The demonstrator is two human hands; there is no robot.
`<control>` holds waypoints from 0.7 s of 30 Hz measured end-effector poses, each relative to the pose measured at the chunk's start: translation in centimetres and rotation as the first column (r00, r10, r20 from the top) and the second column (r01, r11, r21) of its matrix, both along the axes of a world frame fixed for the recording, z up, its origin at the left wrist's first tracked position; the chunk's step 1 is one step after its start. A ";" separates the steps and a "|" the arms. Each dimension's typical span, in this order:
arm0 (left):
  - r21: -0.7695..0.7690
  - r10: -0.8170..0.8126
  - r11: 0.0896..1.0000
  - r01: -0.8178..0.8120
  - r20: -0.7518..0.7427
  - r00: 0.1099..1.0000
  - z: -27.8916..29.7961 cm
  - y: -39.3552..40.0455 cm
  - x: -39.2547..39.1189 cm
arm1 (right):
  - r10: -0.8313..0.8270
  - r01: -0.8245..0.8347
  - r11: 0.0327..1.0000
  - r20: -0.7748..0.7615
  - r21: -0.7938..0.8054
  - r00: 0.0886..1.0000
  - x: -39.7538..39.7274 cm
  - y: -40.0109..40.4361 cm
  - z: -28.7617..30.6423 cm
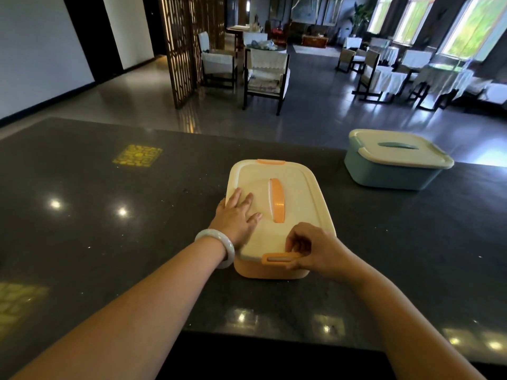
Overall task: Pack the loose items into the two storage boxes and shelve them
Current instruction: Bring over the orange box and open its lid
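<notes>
Here, left hand point(236, 215) lies flat on orange box lid point(290, 187); right hand point(315, 249) pinches its near latch point(277, 259).

near box point(279, 215) ctr counter point(109, 242), far box point(395, 163) right-rear

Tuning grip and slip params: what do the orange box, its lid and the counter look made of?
Orange box: looks like moulded plastic, matte, with rounded corners.
Its lid: cream plastic, smooth satin, with orange handle and clip latches; the hands rest on it and pinch the near latch.
Counter: dark speckled slab, probably polished stone or composite, showing sharp glints of ceiling lights. Likely slick.
</notes>
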State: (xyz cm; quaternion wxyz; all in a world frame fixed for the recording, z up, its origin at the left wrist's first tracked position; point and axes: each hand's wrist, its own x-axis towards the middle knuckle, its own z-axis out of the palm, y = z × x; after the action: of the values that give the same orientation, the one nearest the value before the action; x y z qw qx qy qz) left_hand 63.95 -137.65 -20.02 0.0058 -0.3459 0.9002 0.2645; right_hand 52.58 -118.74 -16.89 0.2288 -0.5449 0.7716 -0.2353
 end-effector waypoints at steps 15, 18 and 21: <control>-0.004 -0.003 1.000 0.003 -0.064 0.998 0.4 3.6 5.1 | -0.214 0.236 0.971 -0.284 0.045 0.935 1.1 0.1 -2.5; -0.054 -0.035 0.998 0.037 0.028 0.999 0.3 4.5 7.0 | -0.179 0.202 0.977 -0.255 0.069 0.950 2.5 1.7 -1.9; -0.268 -0.050 0.960 0.081 0.123 0.991 1.2 4.1 7.4 | -0.164 0.193 0.978 -0.278 0.080 0.946 3.3 2.5 -1.3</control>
State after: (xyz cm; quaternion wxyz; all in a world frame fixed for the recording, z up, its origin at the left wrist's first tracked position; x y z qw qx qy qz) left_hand 71.30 -133.57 -18.81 0.0187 -0.3279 0.9372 0.1174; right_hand 55.86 -116.27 -18.23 0.1280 -0.4865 0.8533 -0.1372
